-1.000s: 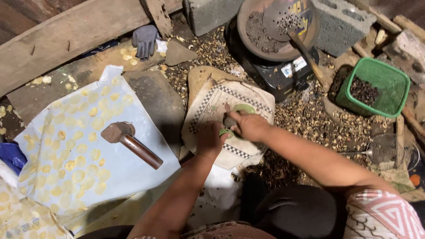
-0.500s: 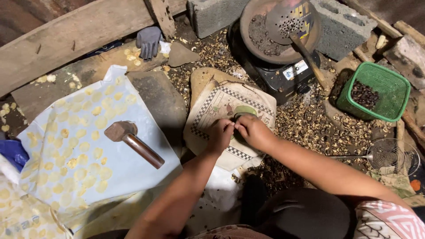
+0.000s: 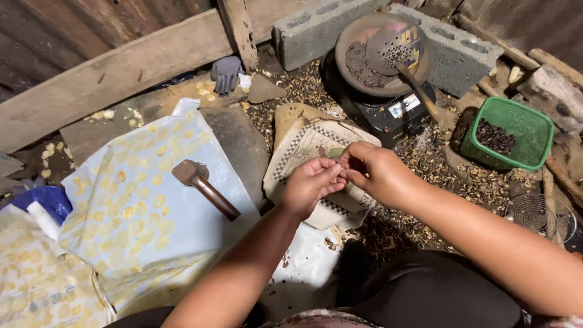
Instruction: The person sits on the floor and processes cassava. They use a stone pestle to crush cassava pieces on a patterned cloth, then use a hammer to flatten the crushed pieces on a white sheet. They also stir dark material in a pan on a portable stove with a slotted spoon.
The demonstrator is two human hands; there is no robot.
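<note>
Both hands meet above the cloth-covered stone (image 3: 303, 149): left hand (image 3: 310, 185) and right hand (image 3: 376, 173), fingers pinching a small nut (image 3: 344, 172) between them, mostly hidden. Risk: a slipping pinch could drop it among the shells (image 3: 437, 164) on the floor, beside the hammer (image 3: 203, 188).

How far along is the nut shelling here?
Done: many pale kernels lie spread on the plastic sheet, and broken shells litter the ground. In hand: the left hand and right hand pinch one small piece together. Left: dark nuts in the green basket. The hammer lies idle.
</note>
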